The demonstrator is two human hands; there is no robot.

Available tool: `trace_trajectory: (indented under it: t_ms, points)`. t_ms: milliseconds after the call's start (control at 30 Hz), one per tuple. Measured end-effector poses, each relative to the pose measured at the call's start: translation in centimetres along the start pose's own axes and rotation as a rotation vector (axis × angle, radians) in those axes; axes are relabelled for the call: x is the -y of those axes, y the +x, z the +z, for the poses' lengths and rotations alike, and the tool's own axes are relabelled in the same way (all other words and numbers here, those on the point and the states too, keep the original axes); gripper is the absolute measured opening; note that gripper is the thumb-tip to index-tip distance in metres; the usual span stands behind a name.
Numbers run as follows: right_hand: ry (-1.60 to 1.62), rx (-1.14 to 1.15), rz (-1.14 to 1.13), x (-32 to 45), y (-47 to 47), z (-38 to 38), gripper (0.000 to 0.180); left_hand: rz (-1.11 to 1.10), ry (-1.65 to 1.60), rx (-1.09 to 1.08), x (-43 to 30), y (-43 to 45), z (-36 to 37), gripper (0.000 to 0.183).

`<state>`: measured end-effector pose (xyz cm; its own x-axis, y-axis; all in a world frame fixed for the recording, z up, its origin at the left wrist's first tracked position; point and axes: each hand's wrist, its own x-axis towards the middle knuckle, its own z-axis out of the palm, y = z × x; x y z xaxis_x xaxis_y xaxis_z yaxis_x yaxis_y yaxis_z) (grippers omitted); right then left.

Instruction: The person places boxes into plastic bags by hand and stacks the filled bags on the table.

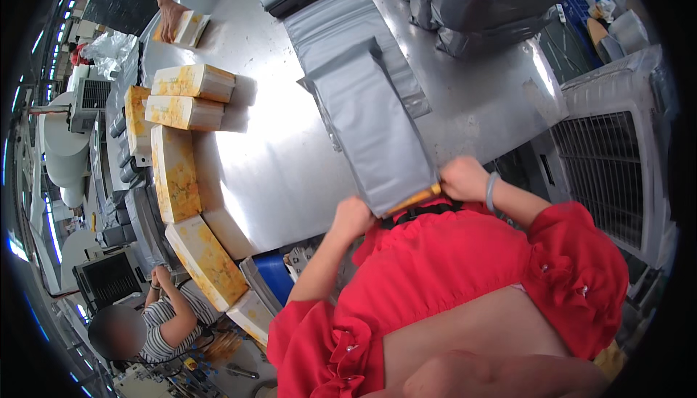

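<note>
A filled grey plastic mailing bag (384, 131) lies lengthwise before me, its near end against my waist. At its open mouth a strip of a yellow printed pack (411, 200) shows; the rest is hidden inside. My left hand (355, 217) is closed on the left corner of the bag's mouth. On the opposite corner, my right hand (464, 178) grips the edge, a grey band around its wrist. Beneath the bag's far part lies a stack of flat grey mailing bags (348, 28).
Several yellow-and-white floral packs (177, 175) line the left side of the metal table (283, 180). Filled grey bags (490, 0) are piled far right. Another person's hand (171, 20) holds a pack at the far left. A seated co-worker (174, 316) is lower left, an air cooler (604, 164) right.
</note>
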<state>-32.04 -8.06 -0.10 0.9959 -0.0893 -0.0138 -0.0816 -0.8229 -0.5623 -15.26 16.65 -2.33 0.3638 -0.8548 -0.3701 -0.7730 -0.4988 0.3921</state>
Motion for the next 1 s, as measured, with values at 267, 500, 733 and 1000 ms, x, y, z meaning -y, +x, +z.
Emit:
trace_trajectory:
  t_ms: [267,500,733,1000]
  points:
    - [0.535,-0.162,0.408,-5.6,3.8,1.6,0.023,-0.084,-0.132,-0.511,-2.9,2.4,-2.2,0.031]
    - [0.452,-0.071,0.335,-5.4,3.2,1.2,0.023,0.198,-0.558,-0.451,-10.5,13.2,-1.6,0.018]
    - [0.696,0.106,0.439,-7.3,0.4,-3.0,0.044,-0.234,-0.331,-0.065,0.0,-11.6,8.4,0.02]
    - [-0.307,-0.114,-0.916,-7.1,9.8,-6.0,0.024,0.604,0.55,-0.482,0.5,3.8,-9.7,0.033]
